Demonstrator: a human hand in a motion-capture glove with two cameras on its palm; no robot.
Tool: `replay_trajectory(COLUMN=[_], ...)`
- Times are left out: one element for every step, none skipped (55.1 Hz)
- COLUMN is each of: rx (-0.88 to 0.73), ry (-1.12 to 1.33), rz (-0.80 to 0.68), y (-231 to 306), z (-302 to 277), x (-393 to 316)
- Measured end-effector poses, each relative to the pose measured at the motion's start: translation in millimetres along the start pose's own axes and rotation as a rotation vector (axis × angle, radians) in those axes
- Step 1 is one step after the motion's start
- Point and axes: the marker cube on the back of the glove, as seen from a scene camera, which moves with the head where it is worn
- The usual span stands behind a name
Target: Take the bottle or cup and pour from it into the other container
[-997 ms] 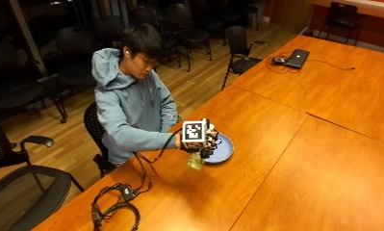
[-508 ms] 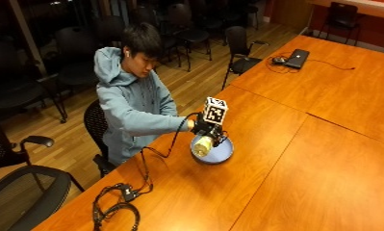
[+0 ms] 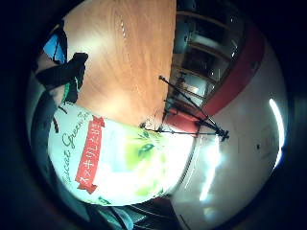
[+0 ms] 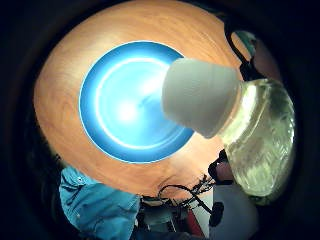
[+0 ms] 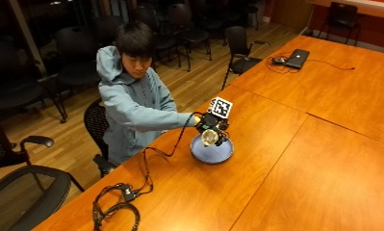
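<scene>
Your gloved right hand [image 5: 212, 126] is wrapped around a clear plastic bottle with a green-tea label and a white screw cap [image 5: 209, 137], and you hold it tipped so its mouth end points down over the round blue bowl [image 5: 211, 153]. That bowl sits on the orange wooden worktop [image 5: 294, 159] just in front of you, near the edge, which keeps the reach short.

From the thumb-side palm view, the white cap [image 4: 200, 96] hangs directly above the bowl's blue inside [image 4: 120, 107], overlapping its rim on one side. That placement makes sense: anything leaving the bottle should land inside the bowl and not on the wood. The cap appears to be on, though, and no stream shows, so judge this as the tilt stage of the pour rather than liquid flowing.

The little-finger-side view shows the label [image 3: 110, 158] pressed close to your palm, which fits a grip around the body of the bottle, leaving the neck free.

Watch the aim: the mouth sits toward one side of the bowl, so a spill over the near rim is possible.
</scene>
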Motion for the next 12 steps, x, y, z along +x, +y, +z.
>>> replay_trajectory(rx=[-0.002,-0.004,-0.004,-0.004,-0.002,0.001,0.006,0.013,0.02,0.024,0.026,0.025], ry=[0.006,0.012,0.016,0.019,0.019,0.015,0.004,-0.015,-0.046,-0.087,-0.13,-0.159], rz=[0.005,0.01,0.016,0.022,0.029,0.035,0.04,0.051,0.073,0.115,0.167,0.205], y=[-0.2,-0.4,-0.7,-1.1,-1.8,-2.6,-3.5,-4.7,-6.1,-8.1,-10.2,-11.6], z=[0.4,0.8,0.9,0.9,0.7,0.3,-0.3,-1.2,-2.3,-3.8,-5.5,-6.5], x=[0.1,0.4,0.4,0.0,-1.1,-2.6,-4.5,-6.4,-8.3,-9.9,-11.4,-12.3])
